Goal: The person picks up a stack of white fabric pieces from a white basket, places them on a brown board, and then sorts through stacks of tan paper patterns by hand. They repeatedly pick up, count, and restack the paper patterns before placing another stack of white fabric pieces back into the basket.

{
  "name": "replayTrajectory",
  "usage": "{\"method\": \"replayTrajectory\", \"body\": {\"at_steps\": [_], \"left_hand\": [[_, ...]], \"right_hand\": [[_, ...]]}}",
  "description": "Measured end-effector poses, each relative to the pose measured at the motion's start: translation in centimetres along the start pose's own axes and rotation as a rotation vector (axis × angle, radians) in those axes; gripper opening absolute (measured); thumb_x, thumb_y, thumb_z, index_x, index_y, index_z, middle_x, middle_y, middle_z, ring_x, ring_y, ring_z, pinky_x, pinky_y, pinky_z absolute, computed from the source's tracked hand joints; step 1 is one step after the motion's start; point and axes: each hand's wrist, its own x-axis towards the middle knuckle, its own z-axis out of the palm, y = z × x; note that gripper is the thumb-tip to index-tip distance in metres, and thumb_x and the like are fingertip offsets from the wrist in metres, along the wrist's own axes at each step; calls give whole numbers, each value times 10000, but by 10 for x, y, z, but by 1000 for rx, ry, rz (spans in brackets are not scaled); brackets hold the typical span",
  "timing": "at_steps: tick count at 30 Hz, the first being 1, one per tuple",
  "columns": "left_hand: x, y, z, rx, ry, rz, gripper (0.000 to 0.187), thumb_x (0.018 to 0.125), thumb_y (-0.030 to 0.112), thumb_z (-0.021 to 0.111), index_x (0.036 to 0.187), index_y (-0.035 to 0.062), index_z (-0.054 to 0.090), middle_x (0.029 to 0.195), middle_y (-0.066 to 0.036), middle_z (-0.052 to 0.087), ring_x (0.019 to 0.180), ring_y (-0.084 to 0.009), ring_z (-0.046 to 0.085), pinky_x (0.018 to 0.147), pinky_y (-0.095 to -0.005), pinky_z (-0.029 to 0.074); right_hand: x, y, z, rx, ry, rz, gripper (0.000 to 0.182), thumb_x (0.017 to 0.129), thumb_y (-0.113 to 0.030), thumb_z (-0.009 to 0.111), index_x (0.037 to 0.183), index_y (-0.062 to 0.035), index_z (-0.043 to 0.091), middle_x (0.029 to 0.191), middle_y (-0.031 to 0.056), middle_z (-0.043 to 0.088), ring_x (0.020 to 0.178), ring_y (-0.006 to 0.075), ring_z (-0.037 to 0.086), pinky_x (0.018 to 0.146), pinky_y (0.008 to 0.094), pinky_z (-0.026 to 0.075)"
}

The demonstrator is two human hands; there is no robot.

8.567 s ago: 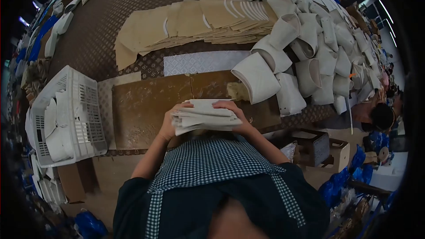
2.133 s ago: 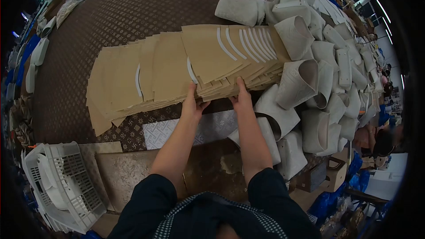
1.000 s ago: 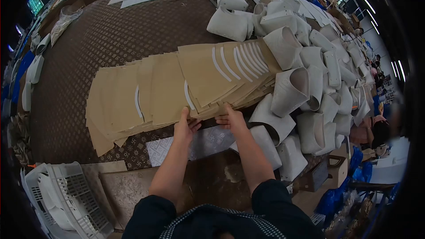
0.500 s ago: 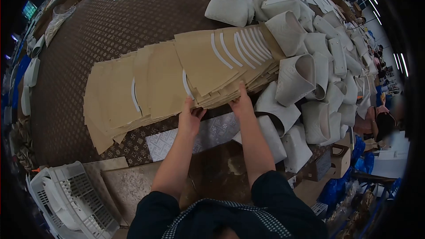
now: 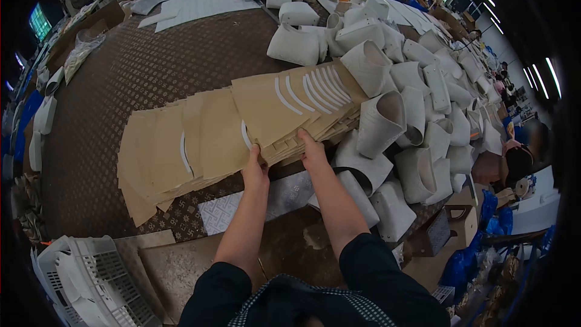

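From where I stand, the long overlapping stack of brown sheets (image 5: 209, 130) lies on the patterned worktop (image 5: 139, 69), straight ahead of the 2 hands and reaching well past them to both sides. The left hand (image 5: 256, 172) is at about the middle of the stack's near side; the right hand (image 5: 313, 152) is a little farther along, nearer the stack's right end. Both touch that near side, each with its thumb up at the sheets' edge. The fingers are turned in below and mostly out of sight, so I cannot tell whether either hand is closed in a grip or only pressing.

The stack's long axis runs sideways on a slant: its left end sits closer to the worktop's near edge, and its right end points away toward the far right corner, running up against a heap of white shells (image 5: 381, 124). White curved strips (image 5: 311, 92) lie across the top, bunched toward that right end, with 2 lone strips farther left.

Between the stack and the near edge lies a pale patterned strip (image 5: 227, 211), partly behind the forearms. A white basket (image 5: 115, 275) sits by the near left corner.
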Motion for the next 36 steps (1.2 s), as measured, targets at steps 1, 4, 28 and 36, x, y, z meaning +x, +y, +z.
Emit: {"method": "replayTrajectory", "body": {"at_steps": [1, 4, 28, 36], "left_hand": [[-4, 5, 1, -12, -20, 15, 538, 856, 230, 705, 1322, 124, 456, 1260, -50, 538, 1140, -216, 532, 889, -402, 496], [-30, 24, -19, 5, -21, 37, 548, 831, 205, 734, 1303, 131, 465, 1203, -39, 555, 1065, -202, 556, 798, -371, 513], [-340, 168, -312, 1152, -219, -709, 342, 964, 357, 542, 1029, 31, 622, 960, -34, 633, 801, -96, 545, 690, -221, 435], [-312, 155, -227, 1813, -474, 599, 556, 875, 349, 621, 1320, 44, 488, 1345, -248, 454, 1257, -323, 452, 1007, -497, 365]], "right_hand": [[-8, -2, 4, 2, -1, -9, 485, 807, -210, 750, 1205, -21, 549, 1146, 105, 615, 1010, 266, 633, 766, 426, 571], [-50, 11, 6, 16, 9, 3, 498, 814, -218, 743, 1222, -29, 531, 1164, 110, 603, 1009, 268, 633, 767, 434, 575], [-452, 65, -123, -1101, -713, 430, 364, 891, -331, 617, 1037, -10, 704, 1041, 119, 678, 942, 178, 629, 851, 295, 494], [-347, 91, -176, -994, 85, -482, 633, 842, -286, 659, 1340, 44, 450, 1290, 214, 533, 1161, 305, 530, 968, 381, 425]]}}
